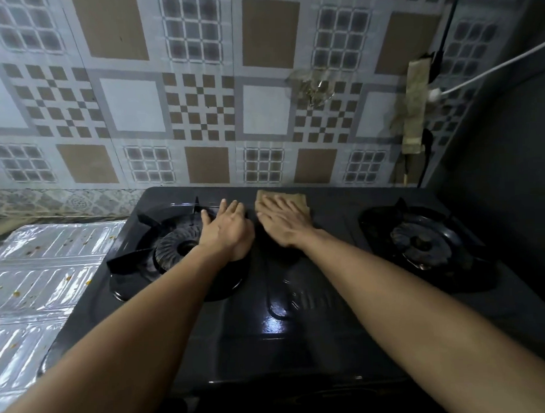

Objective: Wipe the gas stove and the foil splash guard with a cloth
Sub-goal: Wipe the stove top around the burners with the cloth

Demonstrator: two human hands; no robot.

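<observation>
Crosswise, cloth (283, 203) along stove's (300, 329) back edge

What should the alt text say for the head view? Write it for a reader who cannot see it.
A right hand presses a brown cloth flat on the back of a black gas stove, between its two burners. The left hand rests open by the left burner. A food-flecked foil splash guard lies to the left.

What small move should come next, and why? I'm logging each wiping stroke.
Probably draw the right hand, pressed flat on the cloth at the stove top's back edge between the burners, toward the front; that glossy middle strip lies directly in its path.
</observation>
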